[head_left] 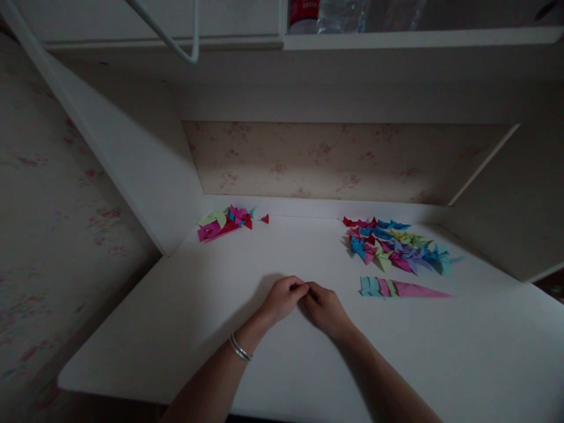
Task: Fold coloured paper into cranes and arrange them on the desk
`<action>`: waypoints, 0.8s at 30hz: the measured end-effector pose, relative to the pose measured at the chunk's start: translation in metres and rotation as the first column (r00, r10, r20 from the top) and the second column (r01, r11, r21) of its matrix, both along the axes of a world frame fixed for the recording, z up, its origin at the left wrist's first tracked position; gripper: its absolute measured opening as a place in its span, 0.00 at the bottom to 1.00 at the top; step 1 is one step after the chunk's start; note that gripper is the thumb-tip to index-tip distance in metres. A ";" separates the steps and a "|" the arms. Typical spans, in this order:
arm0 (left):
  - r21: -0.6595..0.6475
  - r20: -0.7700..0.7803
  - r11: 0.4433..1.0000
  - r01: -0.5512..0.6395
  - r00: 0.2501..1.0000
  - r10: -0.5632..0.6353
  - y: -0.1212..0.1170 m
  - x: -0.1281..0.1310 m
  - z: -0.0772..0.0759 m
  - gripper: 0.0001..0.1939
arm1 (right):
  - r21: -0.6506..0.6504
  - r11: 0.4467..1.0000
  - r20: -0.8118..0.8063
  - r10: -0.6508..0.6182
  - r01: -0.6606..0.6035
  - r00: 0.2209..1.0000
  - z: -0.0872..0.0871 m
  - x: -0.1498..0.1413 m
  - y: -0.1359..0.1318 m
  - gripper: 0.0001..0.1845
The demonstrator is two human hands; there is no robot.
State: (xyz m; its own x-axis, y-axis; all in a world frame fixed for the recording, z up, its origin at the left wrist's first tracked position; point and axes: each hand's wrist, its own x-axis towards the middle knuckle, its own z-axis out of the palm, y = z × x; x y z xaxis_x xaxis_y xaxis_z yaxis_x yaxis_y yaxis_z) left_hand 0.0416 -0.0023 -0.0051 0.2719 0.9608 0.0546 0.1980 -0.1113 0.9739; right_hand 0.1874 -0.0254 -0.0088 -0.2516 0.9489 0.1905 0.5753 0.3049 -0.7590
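My left hand point(282, 298) and my right hand point(326, 306) meet over the middle of the white desk point(211, 329). Their fingertips are pinched together and touch. Whatever they hold, if anything, is hidden by the fingers. To the right of my right hand lies a row of folded paper pieces point(379, 287), light blue, pink and green, joined to a long pink paper point point(423, 290). Behind it spreads a heap of colourful folded paper point(396, 249). A smaller paper heap point(224, 222) lies at the back left, with a small red folded piece point(265, 218) beside it.
A shelf point(396, 41) with plastic bottles point(341, 16) overhangs the desk. Side panels point(127, 153) stand at both sides, and flowered wallpaper point(326, 158) covers the back. A white bent rod point(176, 47) hangs at the top left.
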 end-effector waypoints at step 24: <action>0.019 -0.058 1.000 0.000 0.998 0.001 0.002 -0.001 -0.003 0.10 | 0.004 1.000 -0.011 0.016 -0.016 1.000 0.000 0.000 0.001 0.13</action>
State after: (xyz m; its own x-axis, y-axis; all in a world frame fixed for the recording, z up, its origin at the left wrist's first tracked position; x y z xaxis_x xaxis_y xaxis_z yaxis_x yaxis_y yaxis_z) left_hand 0.0409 -0.0005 -0.0080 0.2743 0.9600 0.0566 0.2544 -0.1292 0.9584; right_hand 0.1869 -0.0247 -0.0086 -0.2642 0.9441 0.1972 0.5620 0.3168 -0.7640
